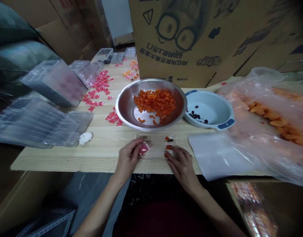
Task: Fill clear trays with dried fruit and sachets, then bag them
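Observation:
A clear plastic tray [156, 149] with small compartments lies flat near the table's front edge. My left hand [128, 156] is closed on a small red packet [143, 149], held over the tray's left end. At the right end, the fingers of my right hand [182, 163] pinch a small orange piece [166, 154] low over a compartment. More orange pieces and one dark piece [170, 140] sit in the compartments above it. Just behind the tray stands a steel bowl [124, 113] of orange pieces [155, 102]. To its right is a light blue basin [213, 102] with several dark pieces [196, 116].
Loose red packets [99, 84] are scattered left of the bowl. Stacked clear plastic trays [38, 121] and a white lump [85, 138] lie farther left. On the right is a large plastic bag [272, 131] of orange slices. A big cardboard box [186, 65] blocks the back.

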Demonstrator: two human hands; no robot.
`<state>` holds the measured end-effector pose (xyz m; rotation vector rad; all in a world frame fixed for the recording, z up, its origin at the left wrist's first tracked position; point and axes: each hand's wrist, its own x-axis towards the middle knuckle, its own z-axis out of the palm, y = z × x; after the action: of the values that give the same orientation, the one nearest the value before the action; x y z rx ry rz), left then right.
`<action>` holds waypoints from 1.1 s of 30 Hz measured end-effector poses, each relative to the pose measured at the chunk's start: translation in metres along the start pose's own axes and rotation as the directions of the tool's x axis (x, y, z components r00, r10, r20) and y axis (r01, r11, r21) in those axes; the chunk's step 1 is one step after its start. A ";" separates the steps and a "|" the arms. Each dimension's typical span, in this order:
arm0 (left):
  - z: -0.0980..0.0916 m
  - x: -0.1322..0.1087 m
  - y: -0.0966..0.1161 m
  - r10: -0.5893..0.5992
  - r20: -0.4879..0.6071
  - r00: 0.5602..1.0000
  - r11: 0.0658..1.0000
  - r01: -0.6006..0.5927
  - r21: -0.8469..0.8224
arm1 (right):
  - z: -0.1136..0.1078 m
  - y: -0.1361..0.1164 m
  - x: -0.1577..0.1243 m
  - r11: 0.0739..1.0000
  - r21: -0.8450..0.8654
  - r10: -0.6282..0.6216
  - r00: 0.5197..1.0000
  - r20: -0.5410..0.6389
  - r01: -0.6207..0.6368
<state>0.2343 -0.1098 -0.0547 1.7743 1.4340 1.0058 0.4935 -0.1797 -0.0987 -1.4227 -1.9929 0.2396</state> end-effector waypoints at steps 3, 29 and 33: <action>0.034 0.017 0.015 0.116 0.079 0.990 0.993 -0.117 0.007 | -0.002 0.003 -0.001 1.000 0.026 -0.014 0.999 0.053 0.012; -0.040 0.093 -0.082 0.171 -0.149 0.974 0.766 -0.036 0.642 | 0.000 0.007 -0.009 0.994 -0.030 -0.105 0.990 0.098 0.109; -0.042 0.093 -0.084 0.142 -0.097 0.985 0.677 -0.025 0.735 | -0.004 0.007 -0.010 0.989 -0.039 -0.137 0.987 0.088 0.141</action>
<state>0.1669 -0.0017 -0.0886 2.3790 2.0663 0.6279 0.5028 -0.1868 -0.1032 -1.3134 -2.1699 0.1975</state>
